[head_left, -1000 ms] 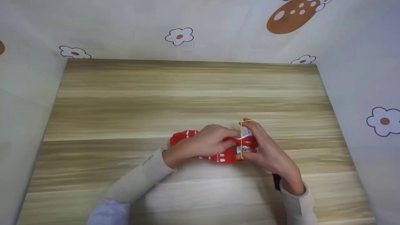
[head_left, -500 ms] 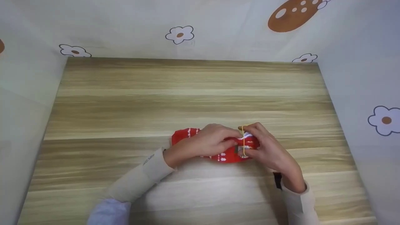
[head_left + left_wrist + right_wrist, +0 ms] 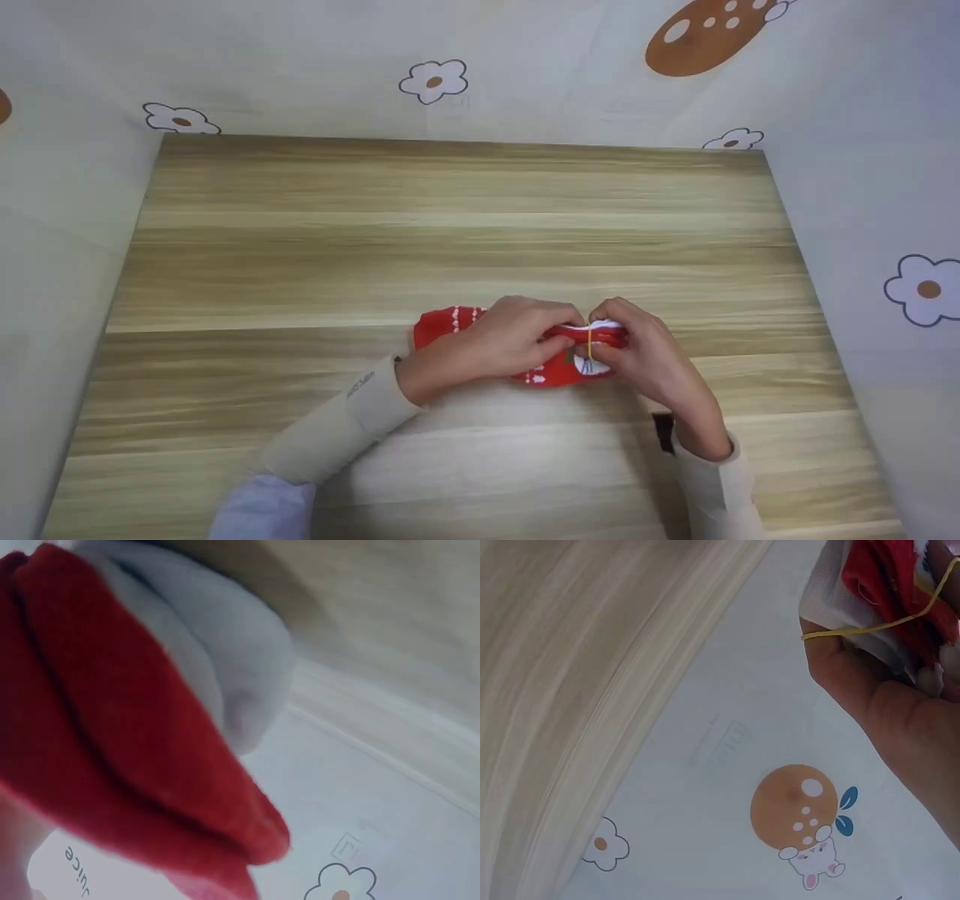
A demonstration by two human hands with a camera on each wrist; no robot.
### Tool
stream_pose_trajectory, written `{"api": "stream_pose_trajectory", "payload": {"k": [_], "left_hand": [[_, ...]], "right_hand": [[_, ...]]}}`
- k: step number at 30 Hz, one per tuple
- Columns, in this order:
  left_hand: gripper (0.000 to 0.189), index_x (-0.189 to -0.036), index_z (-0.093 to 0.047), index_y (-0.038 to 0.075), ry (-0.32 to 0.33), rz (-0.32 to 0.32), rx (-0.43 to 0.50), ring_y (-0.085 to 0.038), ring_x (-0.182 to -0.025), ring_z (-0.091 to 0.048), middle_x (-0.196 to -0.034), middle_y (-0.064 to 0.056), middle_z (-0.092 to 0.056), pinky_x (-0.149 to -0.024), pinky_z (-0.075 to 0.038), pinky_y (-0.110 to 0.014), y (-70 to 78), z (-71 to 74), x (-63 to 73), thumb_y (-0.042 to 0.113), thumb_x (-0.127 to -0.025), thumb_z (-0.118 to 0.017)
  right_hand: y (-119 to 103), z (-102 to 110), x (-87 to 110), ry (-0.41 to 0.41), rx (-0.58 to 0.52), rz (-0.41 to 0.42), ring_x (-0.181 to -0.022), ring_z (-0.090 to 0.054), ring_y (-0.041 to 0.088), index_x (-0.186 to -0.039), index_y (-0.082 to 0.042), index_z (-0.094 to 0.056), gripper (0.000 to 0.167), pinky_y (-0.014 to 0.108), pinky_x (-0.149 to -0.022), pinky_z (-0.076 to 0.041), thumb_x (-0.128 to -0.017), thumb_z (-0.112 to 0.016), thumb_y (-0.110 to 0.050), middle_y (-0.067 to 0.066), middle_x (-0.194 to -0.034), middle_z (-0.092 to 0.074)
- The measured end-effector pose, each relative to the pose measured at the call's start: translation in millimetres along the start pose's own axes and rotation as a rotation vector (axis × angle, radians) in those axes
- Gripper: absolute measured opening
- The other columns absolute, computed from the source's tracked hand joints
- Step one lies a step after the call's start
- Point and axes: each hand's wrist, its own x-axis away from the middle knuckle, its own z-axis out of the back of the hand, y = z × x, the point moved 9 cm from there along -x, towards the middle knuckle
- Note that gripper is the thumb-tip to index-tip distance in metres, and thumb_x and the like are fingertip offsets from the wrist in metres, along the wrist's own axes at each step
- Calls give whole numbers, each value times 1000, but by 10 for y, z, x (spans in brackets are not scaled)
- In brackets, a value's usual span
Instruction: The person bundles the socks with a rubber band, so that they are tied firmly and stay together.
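Note:
A red sock bundle [image 3: 436, 327] with white patterns lies folded across the table under both hands. My left hand [image 3: 504, 342] pinches it near its middle, between thumb and fingers. At its right end, my right hand [image 3: 664, 364] curls round with a thin yellow rubber band [image 3: 590, 345] at its fingertips. The band crosses the bundle close to the left fingertips. In the right wrist view, the rubber band [image 3: 877, 628] runs over red and white fabric and past a finger. The left wrist view shows red sock folds [image 3: 150, 727] over pale layers [image 3: 244, 660].
The wood-grain table [image 3: 420, 202] extends behind and on both sides of the hands. Pale walls with flower prints [image 3: 433, 82] stand along its back and sides. Beige cuffs [image 3: 375, 401] cover both forearms.
The right thumb and fingers have come closer together, so the stretched rubber band has shortened and now sits against the bundle. The left hand has stayed nearly still.

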Motion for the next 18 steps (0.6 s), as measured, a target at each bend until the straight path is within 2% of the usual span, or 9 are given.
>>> {"api": "stream_pose_trajectory", "payload": {"k": [4,9,13,18], "left_hand": [[34,-130,-64,23,33,-43,-27,-6,-91,-67,-116,8,-74,-83,-56,-20,42,13,-1,29,-97,-72],[42,-138,-61,25,53,-92,-54,-6,-107,-69,-127,8,-72,-94,-57,-24,68,13,2,31,-97,-71],[42,-138,-63,24,58,-117,-66,-7,-109,-69,-126,7,-72,-95,-57,-24,85,15,13,32,-97,-72],[35,-130,-70,20,81,-139,-73,-8,-105,-72,-120,5,-75,-92,-58,-22,106,31,20,31,-96,-73]], "right_hand": [[17,-5,-12,-1,-12,-3,-87,-60,16,-102,-14,-68,24,23,-75,-51,-85,-83,-5,-2,-95,-71],[40,-23,-11,-23,-25,-23,-87,-60,17,-104,-14,-69,23,23,-73,-51,-87,-82,-8,-1,-96,-71],[63,-49,-18,-42,-34,-41,-88,-61,18,-106,-15,-70,24,23,-74,-52,-87,-83,-10,0,-97,-71],[59,-88,-19,-49,-52,-44,-85,-60,17,-103,-14,-70,20,22,-71,-52,-87,-83,-12,2,-97,-72]]}}
